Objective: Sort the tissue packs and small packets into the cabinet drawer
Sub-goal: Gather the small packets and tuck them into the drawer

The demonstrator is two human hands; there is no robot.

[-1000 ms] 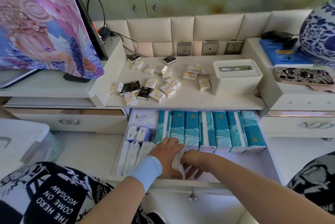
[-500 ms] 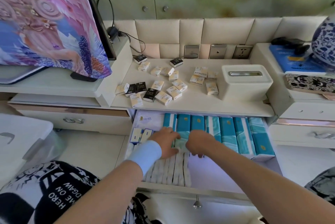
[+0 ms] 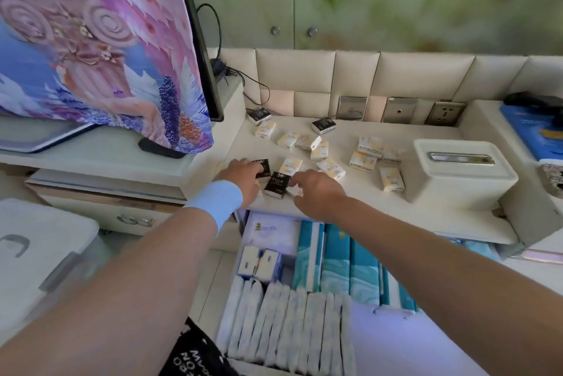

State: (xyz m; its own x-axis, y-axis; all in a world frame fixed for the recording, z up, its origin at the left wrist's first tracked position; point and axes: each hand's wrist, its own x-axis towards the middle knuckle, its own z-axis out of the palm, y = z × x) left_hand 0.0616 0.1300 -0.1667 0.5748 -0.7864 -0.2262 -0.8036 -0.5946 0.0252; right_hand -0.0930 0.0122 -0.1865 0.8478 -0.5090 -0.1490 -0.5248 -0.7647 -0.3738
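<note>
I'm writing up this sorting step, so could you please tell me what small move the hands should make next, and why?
Probably close the fingers and lift: the left hand lies on one black packet, the right hand reaches beside a second black packet, and the open drawer below has bare floor.

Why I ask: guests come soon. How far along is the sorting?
Done: the drawer holds a row of teal tissue packs, white packs in front and two small blue packs. In hand: the left hand and right hand are at the black packets on the shelf; a firm grip is not clear. Left: about a dozen cream packets and black ones lie scattered there.
</note>
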